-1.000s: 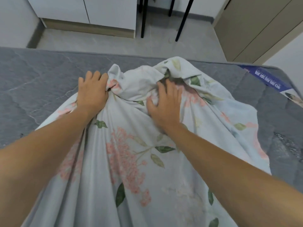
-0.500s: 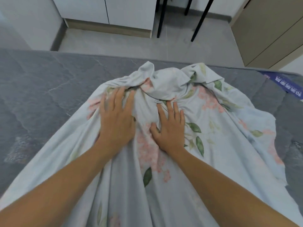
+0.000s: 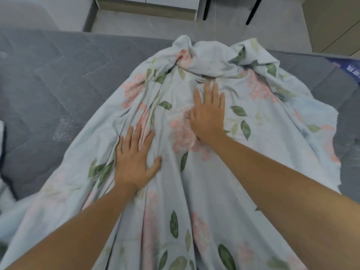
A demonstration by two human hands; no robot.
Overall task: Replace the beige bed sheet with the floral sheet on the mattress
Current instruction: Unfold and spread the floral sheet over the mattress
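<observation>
Lying bare at left, quilted grey mattress [image 3: 64, 78]; pulled back nearer than a moment ago, flat-fingered left hand [image 3: 135, 158] pressing pale floral cotton sheet [image 3: 259, 117], flat right hand [image 3: 207, 112] ahead beside bunched far end, meaning spreading barely begun.

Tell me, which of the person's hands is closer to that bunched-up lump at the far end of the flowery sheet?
The right hand. It lies flat on the floral sheet, fingertips just short of the bunched lump. The left hand presses the sheet farther back, toward the person.
</observation>
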